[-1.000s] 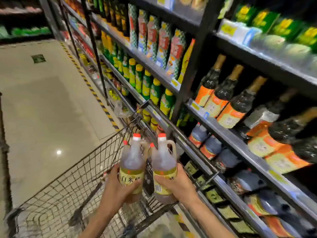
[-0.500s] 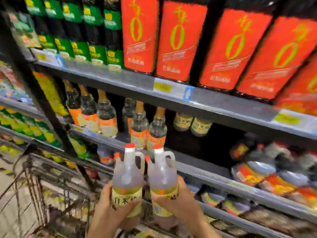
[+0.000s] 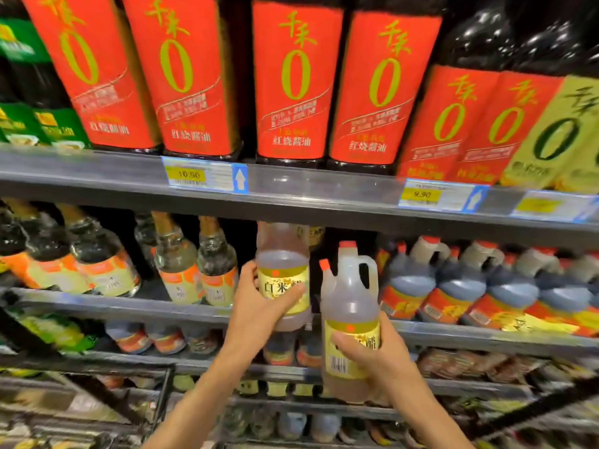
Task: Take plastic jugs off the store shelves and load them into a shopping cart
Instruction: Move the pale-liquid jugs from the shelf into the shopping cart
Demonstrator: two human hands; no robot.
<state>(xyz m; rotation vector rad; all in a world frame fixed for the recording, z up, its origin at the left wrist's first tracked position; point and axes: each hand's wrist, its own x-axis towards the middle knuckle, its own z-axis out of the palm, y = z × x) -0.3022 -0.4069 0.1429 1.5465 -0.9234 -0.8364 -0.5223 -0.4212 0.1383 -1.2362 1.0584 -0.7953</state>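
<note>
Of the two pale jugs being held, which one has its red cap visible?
The jug in the right hand: its red cap shows below the shelf edge. The jug in the left hand is raised higher, its top hidden behind the shelf.

Metal store shelves [image 3: 291, 186] carry red-labelled bottles [image 3: 295, 82] above, dark jugs [image 3: 453, 286] below.

jugs [image 3: 351, 322]: pale clear, yellow labels, red caps | big bottles [image 3: 296, 82]: red labels, gold "0" | shelf [image 3: 291, 186]: grey, yellow price tags

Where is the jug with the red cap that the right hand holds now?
In the head view, the red-capped jug is right of centre in the right hand, before the shelf edge, beside the left hand's jug.
</note>
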